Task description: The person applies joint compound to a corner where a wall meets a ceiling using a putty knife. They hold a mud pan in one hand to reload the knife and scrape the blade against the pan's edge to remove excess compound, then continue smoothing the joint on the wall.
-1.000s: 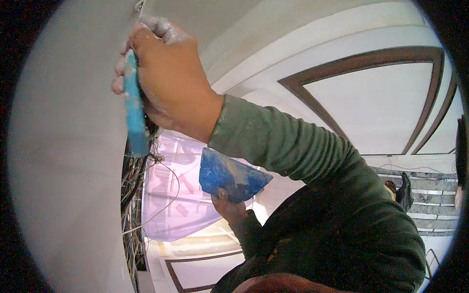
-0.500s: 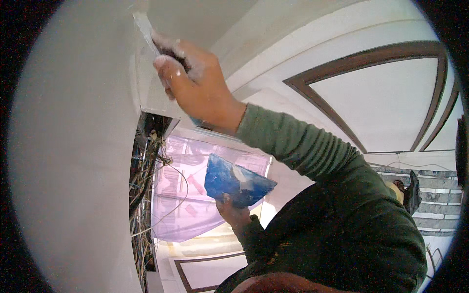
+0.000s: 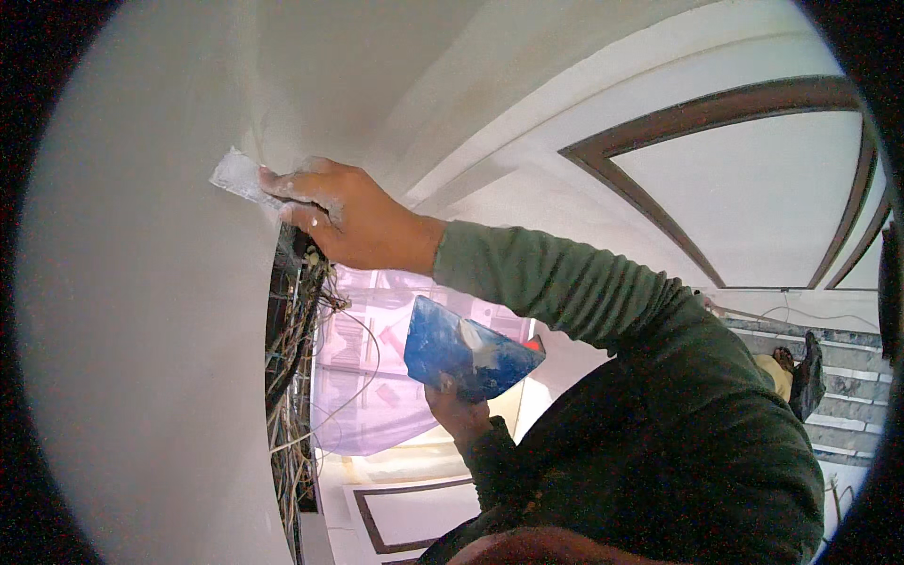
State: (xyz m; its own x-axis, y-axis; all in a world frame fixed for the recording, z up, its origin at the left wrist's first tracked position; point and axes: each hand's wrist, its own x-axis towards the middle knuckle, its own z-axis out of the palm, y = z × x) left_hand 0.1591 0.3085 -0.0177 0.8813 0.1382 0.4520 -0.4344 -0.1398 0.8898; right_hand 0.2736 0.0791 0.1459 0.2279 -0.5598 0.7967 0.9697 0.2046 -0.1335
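My right hand (image 3: 344,212) is closed round a putty knife (image 3: 243,177), its wide blade coated with white putty. The blade lies against the pale grey wall (image 3: 141,311) near its corner, just above a tall opening full of wires. Whitish putty smears my fingers. Lower down, my left hand (image 3: 457,405) grips the bottom edge of a blue putty board (image 3: 466,353), thumb on its face. White putty streaks the board, which is tilted and held away from the wall.
Bundled loose wires (image 3: 299,377) fill the opening, one pale cable looping outward. Behind the board hangs translucent purplish sheeting (image 3: 353,424). White panels with brown frames (image 3: 650,202) run along the right. At the far right are grey-striped steps (image 3: 847,381) and a dark object (image 3: 807,377).
My right hand has come down and slightly left with the putty knife. Its blade now points left across the wall rather than upward. My left hand and the board have shifted only slightly in view.
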